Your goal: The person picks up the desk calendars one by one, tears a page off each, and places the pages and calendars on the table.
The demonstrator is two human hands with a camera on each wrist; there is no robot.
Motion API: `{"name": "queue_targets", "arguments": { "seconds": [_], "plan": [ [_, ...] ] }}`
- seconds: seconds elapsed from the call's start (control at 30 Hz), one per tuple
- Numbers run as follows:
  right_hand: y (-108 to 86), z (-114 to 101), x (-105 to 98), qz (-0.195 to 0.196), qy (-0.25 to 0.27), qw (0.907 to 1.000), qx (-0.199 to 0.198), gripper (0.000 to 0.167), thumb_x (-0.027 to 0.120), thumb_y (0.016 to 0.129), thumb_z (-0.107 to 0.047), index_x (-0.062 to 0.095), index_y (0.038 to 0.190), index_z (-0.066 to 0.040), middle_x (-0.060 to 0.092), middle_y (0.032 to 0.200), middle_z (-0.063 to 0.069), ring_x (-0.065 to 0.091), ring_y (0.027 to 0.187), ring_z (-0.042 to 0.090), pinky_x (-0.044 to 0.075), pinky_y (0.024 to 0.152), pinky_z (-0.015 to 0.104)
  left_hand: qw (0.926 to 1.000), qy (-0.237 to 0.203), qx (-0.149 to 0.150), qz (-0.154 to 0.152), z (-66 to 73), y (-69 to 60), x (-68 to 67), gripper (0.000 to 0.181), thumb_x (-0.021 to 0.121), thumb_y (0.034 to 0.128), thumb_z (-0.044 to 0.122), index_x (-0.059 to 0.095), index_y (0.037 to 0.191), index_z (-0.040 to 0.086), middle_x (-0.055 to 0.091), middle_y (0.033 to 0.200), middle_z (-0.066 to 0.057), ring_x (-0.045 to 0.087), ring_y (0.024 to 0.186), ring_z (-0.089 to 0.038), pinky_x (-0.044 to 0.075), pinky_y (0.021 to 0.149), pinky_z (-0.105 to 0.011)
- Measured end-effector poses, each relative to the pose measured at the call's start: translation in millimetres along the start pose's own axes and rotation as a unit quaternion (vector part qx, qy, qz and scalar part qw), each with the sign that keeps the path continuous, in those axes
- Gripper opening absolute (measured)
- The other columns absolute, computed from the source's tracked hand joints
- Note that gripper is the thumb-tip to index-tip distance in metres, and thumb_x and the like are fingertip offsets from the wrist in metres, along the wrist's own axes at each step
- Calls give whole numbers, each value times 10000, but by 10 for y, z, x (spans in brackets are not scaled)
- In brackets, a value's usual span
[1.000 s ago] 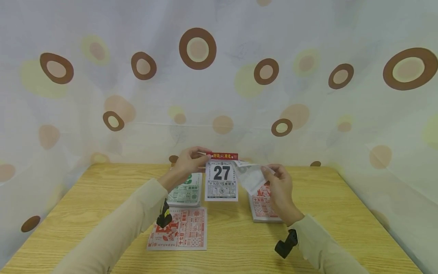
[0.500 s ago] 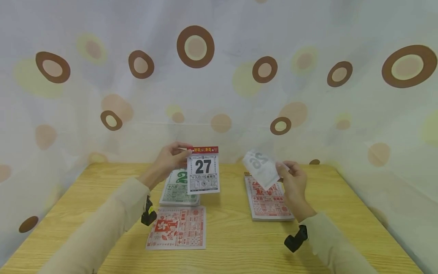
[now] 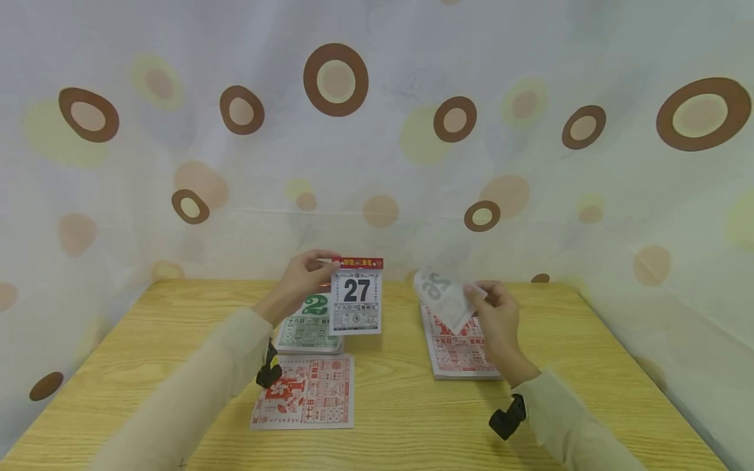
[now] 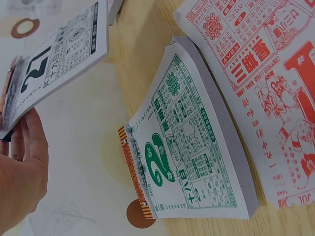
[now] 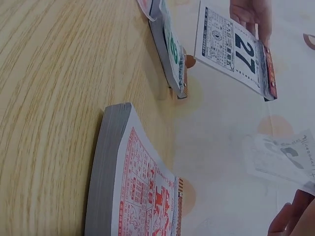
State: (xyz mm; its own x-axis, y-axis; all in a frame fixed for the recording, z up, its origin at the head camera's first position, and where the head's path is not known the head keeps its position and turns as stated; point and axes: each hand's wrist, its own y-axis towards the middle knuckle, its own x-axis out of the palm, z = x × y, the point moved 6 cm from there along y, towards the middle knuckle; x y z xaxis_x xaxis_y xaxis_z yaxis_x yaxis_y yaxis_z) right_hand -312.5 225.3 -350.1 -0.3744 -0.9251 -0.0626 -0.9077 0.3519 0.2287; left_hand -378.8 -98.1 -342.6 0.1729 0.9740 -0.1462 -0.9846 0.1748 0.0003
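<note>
My left hand (image 3: 299,282) pinches the red top strip of a small calendar pad (image 3: 356,301) that shows a black 27, held upright above the table. In the left wrist view that hand (image 4: 24,169) grips the pad (image 4: 59,54) by its bound end. Between thumb and fingers of my right hand (image 3: 497,324) is a thin loose sheet (image 3: 443,294), its 26 showing through reversed. The sheet hangs over a thick pad with red print (image 3: 459,350), apart from the 27 pad. The right wrist view shows the sheet (image 5: 280,155) at the right edge.
A thick green-printed pad (image 3: 309,330) lies behind and partly under my left hand's pad. In front of it, a loose red-printed sheet (image 3: 312,396) lies flat on the wooden table (image 3: 400,418). A patterned cloth (image 3: 383,163) hangs behind the table.
The 26 sheet has come away from the 27 pad. The pad moved left, then slightly back right and down; the sheet moved right, then a little back left and down.
</note>
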Motion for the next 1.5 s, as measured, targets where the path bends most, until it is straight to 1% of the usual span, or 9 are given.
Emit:
{"name": "queue_targets", "arguments": {
  "seconds": [0.17, 0.3, 0.6, 0.8, 0.93, 1.03, 1.17, 1.3, 1.5],
  "plan": [
    [-28, -50, 32, 26, -274, 9982, -542, 80, 634, 852, -121, 609, 872, -49, 573, 842, -54, 431, 646, 49, 398, 538, 137, 9998, -16, -92, 192, -46, 71, 57, 319, 559, 913, 220, 530, 1218, 129, 578, 1151, -157, 611, 1022, -280, 543, 829, -350],
    [-55, -56, 58, -18, -446, 9959, -786, 44, 644, 839, -108, 605, 825, -91, 591, 878, 7, 440, 678, 57, 376, 541, 143, 9993, -90, -98, 363, -75, 125, 106, 325, 571, 907, 219, 544, 1217, 129, 575, 1156, -157, 606, 1012, -271, 540, 835, -358],
    [-139, -56, 142, -403, -1023, 9827, -1493, 85, 646, 833, -58, 624, 855, 21, 622, 839, 111, 480, 618, 33, 386, 419, 156, 9970, -137, -182, 737, -177, 230, 229, 308, 572, 904, 233, 564, 1201, 154, 593, 1131, -119, 607, 988, -239, 546, 815, -324],
    [-207, -30, 221, -570, -1485, 9635, -2154, 38, 658, 797, 10, 625, 816, 17, 642, 780, 114, 488, 637, 54, 408, 474, 162, 9965, -237, -153, 783, -233, 258, 339, 305, 564, 907, 220, 562, 1203, 146, 588, 1115, -122, 609, 961, -236, 545, 813, -320],
    [-283, -22, 273, -738, -1793, 9460, -2599, 61, 675, 779, 4, 628, 809, -19, 648, 764, 71, 502, 645, 44, 431, 495, 172, 9961, -69, -197, 862, -271, 269, 384, 326, 557, 910, 236, 553, 1224, 150, 589, 1107, -103, 600, 949, -221, 543, 798, -312],
    [-345, -13, 310, -920, -1814, 9373, -2831, 79, 682, 765, 11, 624, 801, -29, 643, 763, 60, 516, 640, 66, 431, 480, 180, 9953, 49, -228, 942, -319, 290, 400, 320, 562, 907, 243, 561, 1217, 164, 595, 1101, -95, 599, 947, -216, 545, 782, -301],
    [-414, 7, 381, -1203, -1958, 9263, -2987, 99, 685, 763, 3, 615, 784, -64, 631, 750, 22, 526, 638, 74, 428, 495, 177, 9945, 180, -191, 1011, -378, 310, 420, 309, 558, 912, 237, 562, 1213, 164, 591, 1117, -103, 603, 955, -229, 548, 766, -301],
    [-461, 48, 467, -1526, -2247, 9161, -2950, 113, 687, 756, -6, 610, 772, -88, 614, 729, -6, 530, 651, 65, 434, 501, 173, 9931, 240, -137, 1142, -423, 315, 430, 298, 563, 909, 229, 568, 1199, 159, 584, 1121, -107, 604, 943, -236, 549, 755, -310],
    [-504, 93, 544, -1867, -2444, 9167, -2552, 142, 700, 727, -4, 615, 760, -113, 609, 747, -26, 553, 716, 89, 495, 608, 241, 9917, 376, 56, 1225, -450, 329, 462, 290, 565, 906, 205, 574, 1187, 133, 587, 1123, -146, 616, 912, -262, 560, 720, -313]
  ]
}}
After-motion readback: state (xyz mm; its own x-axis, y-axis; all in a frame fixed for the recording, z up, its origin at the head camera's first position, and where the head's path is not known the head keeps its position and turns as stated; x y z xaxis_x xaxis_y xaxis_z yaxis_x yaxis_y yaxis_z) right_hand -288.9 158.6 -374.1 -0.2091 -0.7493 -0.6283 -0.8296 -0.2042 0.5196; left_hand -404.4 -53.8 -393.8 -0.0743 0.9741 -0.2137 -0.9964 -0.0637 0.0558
